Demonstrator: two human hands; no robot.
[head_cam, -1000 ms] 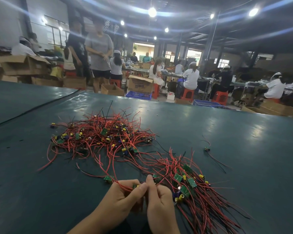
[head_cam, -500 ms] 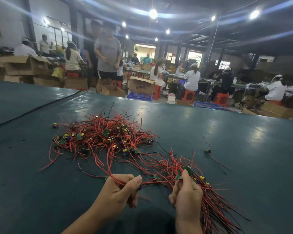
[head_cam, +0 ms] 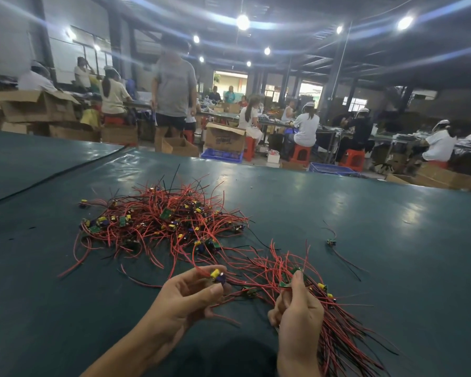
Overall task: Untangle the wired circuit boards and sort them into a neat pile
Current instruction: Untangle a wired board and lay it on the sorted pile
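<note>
Big workshop w/ people at benches in the bkgd; dark green tabletop [head_cam: 365, 240] up front. The tangled heap [head_cam: 161, 221] of red-wired boards sits mid-tabletop. The sorted pile [head_cam: 337, 330] lies near-right of the heap, wires fanning away right. The right hand [head_cam: 299, 311], at the pile's board end, grips a bunch of leads. The left hand [head_cam: 191, 292], just nearside of the heap, pinches one board [head_cam: 217, 276]. Its lead seems to run rightward to the right hand, so the axis lies left-right btwn the hands.

red wires [head_cam: 158, 227], dark teal table [head_cam: 337, 227]
</note>
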